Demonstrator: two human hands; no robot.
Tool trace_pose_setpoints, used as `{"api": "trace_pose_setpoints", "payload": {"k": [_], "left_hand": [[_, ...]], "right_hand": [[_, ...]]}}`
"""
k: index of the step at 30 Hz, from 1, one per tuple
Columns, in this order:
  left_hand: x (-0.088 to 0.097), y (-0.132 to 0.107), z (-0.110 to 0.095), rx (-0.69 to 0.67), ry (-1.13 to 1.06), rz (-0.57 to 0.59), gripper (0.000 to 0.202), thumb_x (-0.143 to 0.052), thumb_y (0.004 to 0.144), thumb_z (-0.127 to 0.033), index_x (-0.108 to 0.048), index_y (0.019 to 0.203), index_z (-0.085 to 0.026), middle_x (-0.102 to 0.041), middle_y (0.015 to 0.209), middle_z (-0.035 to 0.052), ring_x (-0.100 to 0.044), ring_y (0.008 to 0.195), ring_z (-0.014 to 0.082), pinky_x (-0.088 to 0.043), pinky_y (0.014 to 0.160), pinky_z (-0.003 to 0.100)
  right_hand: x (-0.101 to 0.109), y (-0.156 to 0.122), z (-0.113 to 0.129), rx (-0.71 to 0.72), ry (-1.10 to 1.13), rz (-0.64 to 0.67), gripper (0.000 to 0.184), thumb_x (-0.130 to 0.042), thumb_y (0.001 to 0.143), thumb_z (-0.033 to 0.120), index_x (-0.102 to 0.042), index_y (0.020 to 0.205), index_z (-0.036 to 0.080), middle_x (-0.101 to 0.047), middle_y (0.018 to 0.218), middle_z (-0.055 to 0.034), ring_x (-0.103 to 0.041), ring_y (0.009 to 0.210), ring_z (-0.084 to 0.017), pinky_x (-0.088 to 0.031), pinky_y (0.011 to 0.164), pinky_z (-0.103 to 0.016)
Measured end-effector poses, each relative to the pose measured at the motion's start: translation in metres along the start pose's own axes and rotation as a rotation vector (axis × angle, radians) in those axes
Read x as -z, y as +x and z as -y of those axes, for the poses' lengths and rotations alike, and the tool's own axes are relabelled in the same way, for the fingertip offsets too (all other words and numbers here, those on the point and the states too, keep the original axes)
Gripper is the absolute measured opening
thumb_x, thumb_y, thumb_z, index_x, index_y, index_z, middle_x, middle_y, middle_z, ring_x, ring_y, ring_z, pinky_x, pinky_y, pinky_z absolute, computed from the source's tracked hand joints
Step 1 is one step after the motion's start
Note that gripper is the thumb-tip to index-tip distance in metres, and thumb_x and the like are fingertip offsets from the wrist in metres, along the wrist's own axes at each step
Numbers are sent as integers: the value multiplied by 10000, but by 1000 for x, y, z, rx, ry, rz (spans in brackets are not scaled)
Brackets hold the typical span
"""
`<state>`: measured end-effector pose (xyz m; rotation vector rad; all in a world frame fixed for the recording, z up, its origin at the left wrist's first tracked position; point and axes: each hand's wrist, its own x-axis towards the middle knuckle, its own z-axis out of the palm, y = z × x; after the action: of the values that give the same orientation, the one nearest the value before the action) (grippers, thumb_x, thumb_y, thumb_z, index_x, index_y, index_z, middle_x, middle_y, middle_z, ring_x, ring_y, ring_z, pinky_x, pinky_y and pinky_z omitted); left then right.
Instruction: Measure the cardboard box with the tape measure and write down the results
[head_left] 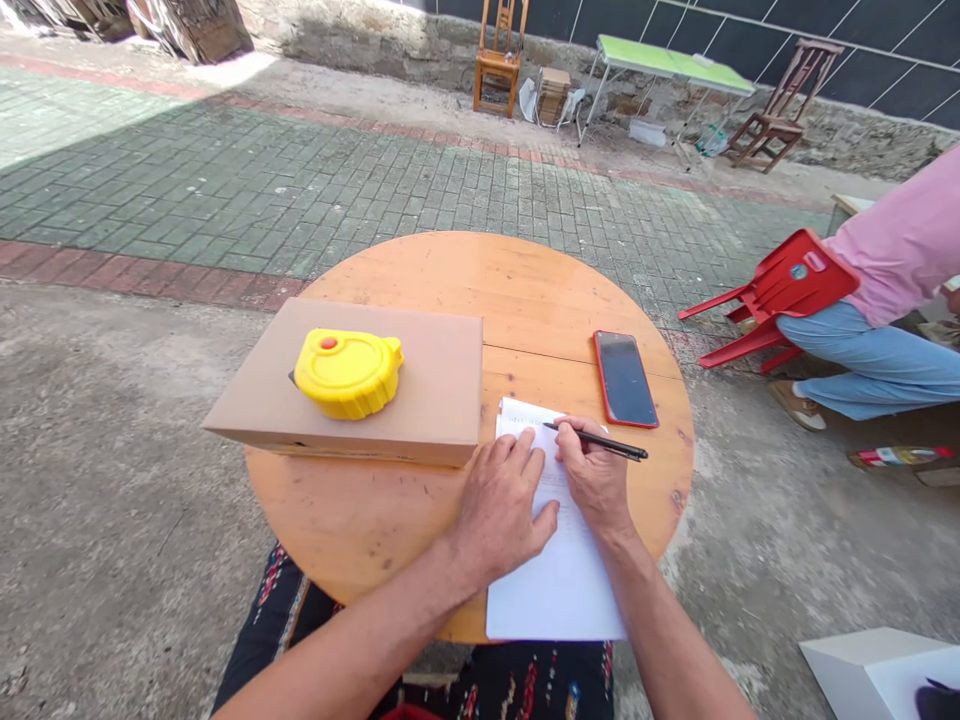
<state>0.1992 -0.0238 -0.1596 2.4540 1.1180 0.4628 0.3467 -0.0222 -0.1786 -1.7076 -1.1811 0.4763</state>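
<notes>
My right hand (594, 480) is closed around a black pen (619, 446), its tip at a line of handwriting near the top of a white paper pad (551, 600). Resting flat on the pad's left side is my left hand (504, 500), fingers stretched forward and thumb apart. To the left lies a closed brown cardboard box (439, 385), close to my left fingers. On top of the box sits a yellow tape measure (349, 370) with a red button. A phone (627, 378) with a red edge lies right of the pad, its screen dark.
All this is on a round wooden table (465, 265). At right, a person in a pink top (900, 240) sits on a red plastic chair (802, 275). A bottle (900, 457) and a white box (877, 660) are on the ground. A green folding table (667, 62) stands by the wall.
</notes>
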Motion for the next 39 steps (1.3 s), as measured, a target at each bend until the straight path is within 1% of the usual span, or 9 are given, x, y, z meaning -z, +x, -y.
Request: {"api": "trace_pose_setpoints", "payload": {"k": [6, 16, 20, 25, 29, 31, 33, 36, 39], "left_hand": [[0, 0, 0, 0, 3, 1, 387, -603, 793, -358, -552, 1128, -171, -476, 1403, 110, -439, 1175, 302, -393, 997, 466], [0, 1, 1, -1, -11, -9, 394, -616, 786, -349, -546, 1132, -173, -482, 1394, 119, -438, 1176, 300, -397, 995, 468], [0, 0, 0, -2, -14, -13, 388, -619, 785, -344, -542, 1129, -181, -486, 1387, 116, -438, 1178, 298, -393, 1002, 470], [0, 0, 0, 9, -4, -14, 384, -622, 780, -347, -540, 1119, -186, -480, 1390, 109, -435, 1180, 301, -390, 1007, 477], [-1, 0, 0, 0, 10, -9, 392, -613, 789, -350, -542, 1131, -174, -476, 1395, 113, -433, 1181, 302, -390, 1009, 468], [-1, 0, 0, -4, 10, -15, 392, -614, 788, -346, -542, 1132, -174, -477, 1393, 115, -433, 1182, 302, -391, 1009, 466], [-1, 0, 0, -8, 8, -24, 385, -615, 787, -345, -543, 1125, -177, -482, 1386, 115, -435, 1179, 303, -393, 1006, 471], [0, -1, 0, -16, 10, -35, 370, -609, 790, -349, -550, 1111, -175, -496, 1368, 113, -439, 1171, 304, -395, 1002, 472], [-1, -1, 1, -25, 17, -50, 386, -617, 782, -341, -553, 1121, -170, -504, 1361, 112, -442, 1167, 301, -396, 1006, 463]], "right_hand": [[1, -1, 0, -12, -4, 5, 185, -521, 848, 321, -646, 851, 185, -571, 583, 23, -546, 512, -146, -457, 532, -278], [1, -1, 1, -19, 5, 12, 178, -525, 848, 317, -649, 837, 190, -591, 601, 21, -552, 514, -136, -459, 517, -263], [3, -1, 1, -49, 106, 4, 182, -554, 852, 336, -655, 847, 185, -612, 627, 21, -568, 512, -124, -474, 536, -260], [3, -1, 4, -71, 271, -57, 186, -575, 871, 351, -647, 893, 181, -619, 653, 18, -582, 537, -116, -433, 486, -226], [6, 2, 9, -45, 284, -65, 199, -568, 883, 360, -625, 957, 183, -643, 709, 4, -609, 589, -129, -473, 522, -239], [11, 4, 11, 1, 220, -46, 198, -560, 891, 355, -619, 987, 192, -663, 808, -18, -646, 683, -153, -516, 596, -273], [20, 6, 12, 97, 83, -17, 180, -542, 906, 330, -622, 1009, 207, -668, 924, -41, -660, 816, -184, -537, 713, -322], [36, 7, 10, 314, -233, 93, 238, -462, 933, 225, -613, 1117, 225, -649, 1077, -77, -620, 996, -218, -503, 859, -371], [49, 8, 3, 484, -601, 249, 357, -425, 907, 118, -589, 1212, 204, -627, 1173, -130, -576, 1085, -268, -468, 891, -412]]}}
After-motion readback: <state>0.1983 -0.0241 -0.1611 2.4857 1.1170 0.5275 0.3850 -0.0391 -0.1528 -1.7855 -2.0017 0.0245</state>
